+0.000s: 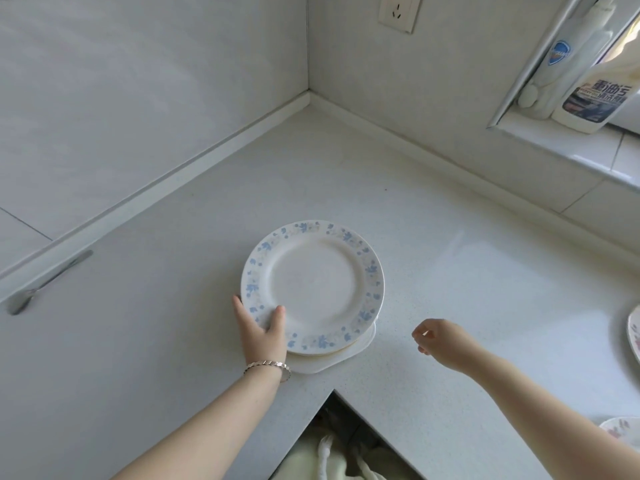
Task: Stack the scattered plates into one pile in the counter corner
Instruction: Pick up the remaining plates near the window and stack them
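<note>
A white plate with a blue flower rim (313, 284) lies on top of a small pile on the white counter (433, 237), with a plain white plate (360, 344) showing under it. My left hand (261, 329) grips the top plate's near-left rim, thumb on top. My right hand (438, 339) hovers to the right of the pile, fingers loosely curled, holding nothing. Two pink-flowered plates are cut off at the right edge, one (634, 332) higher, one (621, 432) lower.
The counter corner (308, 98) lies behind the pile, where two walls meet. A metal spoon (45, 284) lies far left. A cleaner bottle (595, 95) stands on the window sill at upper right. A wall socket (398, 10) is above.
</note>
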A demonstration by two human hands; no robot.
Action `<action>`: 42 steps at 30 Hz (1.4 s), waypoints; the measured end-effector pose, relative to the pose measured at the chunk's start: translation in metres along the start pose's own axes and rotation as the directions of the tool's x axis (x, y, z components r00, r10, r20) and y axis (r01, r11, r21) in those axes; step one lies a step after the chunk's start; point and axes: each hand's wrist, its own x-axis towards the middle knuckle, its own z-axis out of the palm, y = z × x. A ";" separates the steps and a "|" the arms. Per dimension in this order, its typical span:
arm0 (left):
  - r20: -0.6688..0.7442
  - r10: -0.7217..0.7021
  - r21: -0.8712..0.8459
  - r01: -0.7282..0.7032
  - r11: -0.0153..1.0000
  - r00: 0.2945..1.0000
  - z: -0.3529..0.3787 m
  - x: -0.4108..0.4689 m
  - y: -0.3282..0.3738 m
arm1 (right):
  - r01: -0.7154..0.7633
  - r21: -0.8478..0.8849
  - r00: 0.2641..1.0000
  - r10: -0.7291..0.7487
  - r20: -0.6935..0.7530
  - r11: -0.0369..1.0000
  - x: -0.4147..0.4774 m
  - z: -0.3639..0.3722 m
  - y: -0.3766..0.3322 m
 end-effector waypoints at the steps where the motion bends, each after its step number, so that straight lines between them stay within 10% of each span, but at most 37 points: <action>1: -0.020 -0.013 -0.024 0.012 1.000 1.000 0.001 0.003 -0.001 | -0.003 -0.001 1.000 0.003 0.001 1.000 0.001 0.000 0.001; 5: -0.003 -0.021 -0.007 0.021 1.000 1.000 -0.004 0.016 -0.006 | -0.010 -0.003 1.000 0.010 0.004 1.000 0.004 -0.001 0.004; 9: -0.003 0.134 0.396 -0.122 0.910 0.991 -0.004 0.016 0.006 | -0.025 0.012 1.000 0.025 0.000 1.000 0.005 -0.003 0.006; 14: 0.334 0.624 0.508 -0.692 0.512 0.707 0.032 -0.004 0.037 | -0.106 0.066 0.990 0.111 -0.082 0.992 -0.001 -0.011 0.020; 18: 0.755 0.164 0.362 -0.612 0.703 0.635 0.092 -0.028 0.075 | -0.187 0.152 0.963 0.211 -0.168 0.971 -0.020 -0.019 0.044; 24: 0.909 -0.256 0.396 -0.871 0.291 0.328 0.194 -0.078 0.066 | -0.291 0.344 0.882 0.389 -0.265 0.893 -0.078 -0.033 0.101; 30: 0.918 -0.331 0.295 -0.934 0.204 0.218 0.268 -0.167 0.043 | -0.335 0.486 0.781 0.526 -0.336 0.807 -0.145 -0.042 0.192; 37: 0.908 -0.367 0.329 -0.888 0.321 0.204 0.335 -0.314 -0.020 | -0.348 0.572 0.706 0.609 -0.361 0.742 -0.227 -0.051 0.331; 42: 0.818 -0.449 0.559 -0.679 0.475 0.359 0.369 -0.408 -0.070 | -0.322 0.637 0.653 0.651 -0.386 0.700 -0.272 -0.050 0.422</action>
